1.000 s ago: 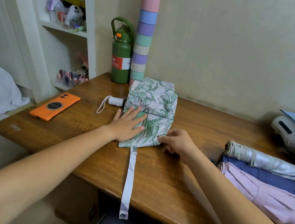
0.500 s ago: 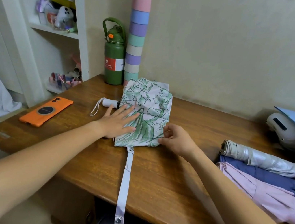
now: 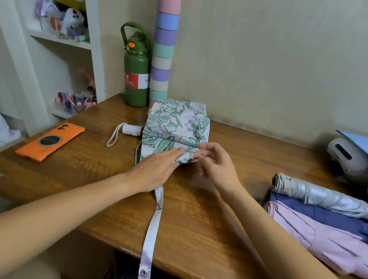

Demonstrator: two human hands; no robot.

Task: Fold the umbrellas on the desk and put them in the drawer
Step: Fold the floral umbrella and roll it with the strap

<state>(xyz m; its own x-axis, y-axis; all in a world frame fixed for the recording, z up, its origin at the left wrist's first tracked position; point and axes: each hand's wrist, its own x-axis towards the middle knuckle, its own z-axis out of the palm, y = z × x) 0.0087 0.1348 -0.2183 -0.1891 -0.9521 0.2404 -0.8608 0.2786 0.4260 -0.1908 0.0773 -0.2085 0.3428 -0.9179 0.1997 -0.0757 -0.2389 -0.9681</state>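
A collapsed umbrella with a green floral print (image 3: 175, 126) lies at the middle of the wooden desk (image 3: 226, 221). Its white handle (image 3: 131, 129) points left, and its long closing strap (image 3: 152, 229) hangs over the front edge. My left hand (image 3: 155, 170) lies flat with straight fingers on the near part of the fabric. My right hand (image 3: 217, 167) pinches the bunched right edge of the fabric between thumb and forefinger. At the right lie a rolled silver umbrella (image 3: 326, 197), a navy one (image 3: 323, 214) and a loosely gathered pink one (image 3: 329, 242). No drawer shows plainly.
An orange phone (image 3: 50, 140) lies at the desk's left. A green bottle (image 3: 136, 73) and a tall stack of pastel cups (image 3: 162, 60) stand against the back wall. A white device (image 3: 348, 160) sits at the far right, and a white shelf unit (image 3: 62, 39) stands at the left.
My right hand has lifted the fabric's right edge and brought it toward the middle, bunching it. My left hand slid right along the near part of the fabric.
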